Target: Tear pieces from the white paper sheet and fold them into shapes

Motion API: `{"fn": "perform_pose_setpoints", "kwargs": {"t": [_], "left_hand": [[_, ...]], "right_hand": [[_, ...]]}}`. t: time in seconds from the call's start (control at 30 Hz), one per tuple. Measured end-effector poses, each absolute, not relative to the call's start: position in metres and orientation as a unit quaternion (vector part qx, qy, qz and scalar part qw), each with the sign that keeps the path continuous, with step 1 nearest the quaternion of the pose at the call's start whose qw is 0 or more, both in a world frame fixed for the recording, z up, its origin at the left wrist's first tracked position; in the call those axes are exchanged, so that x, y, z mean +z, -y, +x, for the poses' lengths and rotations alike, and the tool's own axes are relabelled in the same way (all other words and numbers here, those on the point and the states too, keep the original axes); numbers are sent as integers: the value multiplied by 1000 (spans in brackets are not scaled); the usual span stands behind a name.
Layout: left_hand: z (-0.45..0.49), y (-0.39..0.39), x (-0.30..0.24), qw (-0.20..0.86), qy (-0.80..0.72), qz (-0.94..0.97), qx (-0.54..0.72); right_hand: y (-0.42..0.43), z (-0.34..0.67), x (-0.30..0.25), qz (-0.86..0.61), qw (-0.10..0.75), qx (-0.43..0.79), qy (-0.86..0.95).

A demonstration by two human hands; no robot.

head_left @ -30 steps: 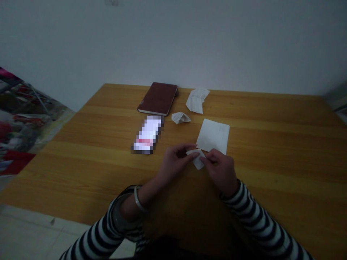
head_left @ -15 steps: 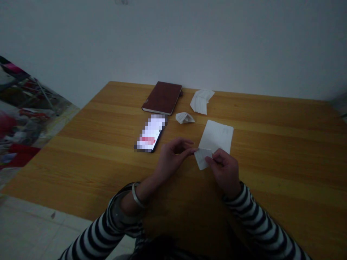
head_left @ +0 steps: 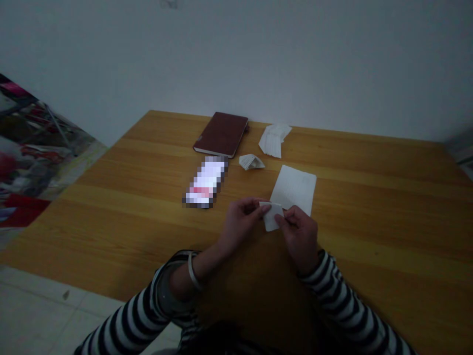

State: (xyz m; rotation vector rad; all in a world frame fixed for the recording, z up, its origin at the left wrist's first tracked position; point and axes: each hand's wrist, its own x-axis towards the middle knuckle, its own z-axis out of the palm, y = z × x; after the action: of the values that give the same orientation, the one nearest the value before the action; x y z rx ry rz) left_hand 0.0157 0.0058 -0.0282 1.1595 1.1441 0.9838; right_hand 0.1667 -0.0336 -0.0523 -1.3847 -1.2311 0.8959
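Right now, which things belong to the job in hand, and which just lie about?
Belongs:
small white paper piece, held by left hand and right hand
probably flat white paper sheet, fanned white paper stack, small folded white paper bundle

Lying about, apparently:
closed reddish-brown notebook
rectangular, lit phone

Left hand and right hand near each other, both pinching, forearms converging

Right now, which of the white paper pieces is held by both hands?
The small piece pinched by the left hand and right hand; the larger flat sheet, the little folded bundle and the fanned stack rest on the table.
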Motion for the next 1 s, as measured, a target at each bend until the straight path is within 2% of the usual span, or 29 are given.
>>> {"fn": "perform_pose_setpoints", "kwargs": {"t": [0.13, 0.3, 0.43, 0.57, 0.73, 0.8, 0.87, 1.0], "left_hand": [[15, -7, -30, 575, -514, 493, 402], [7, -5, -25, 465, -527, 612, 363], [6, -4, -22, 440, -493, 685, 307], [10, -3, -23, 494, -471, 671, 289], [9, 3, -24, 516, -434, 716, 181], [6, 4, -22, 488, -447, 724, 195], [5, 1, -20, 470, -468, 702, 259], [4, -6, -18, 569, -430, 603, 356]], "right_hand": [[36, 163, -53, -573, 512, 349, 536], [33, 171, -44, -565, 416, 297, 648], [28, 179, -36, -521, 376, 290, 710], [31, 177, -37, -540, 431, 250, 678], [28, 190, -40, -596, 528, 210, 567], [23, 201, -38, -609, 613, 209, 458], [20, 208, -37, -605, 656, 210, 401], [22, 201, -42, -568, 570, 369, 465]]}}
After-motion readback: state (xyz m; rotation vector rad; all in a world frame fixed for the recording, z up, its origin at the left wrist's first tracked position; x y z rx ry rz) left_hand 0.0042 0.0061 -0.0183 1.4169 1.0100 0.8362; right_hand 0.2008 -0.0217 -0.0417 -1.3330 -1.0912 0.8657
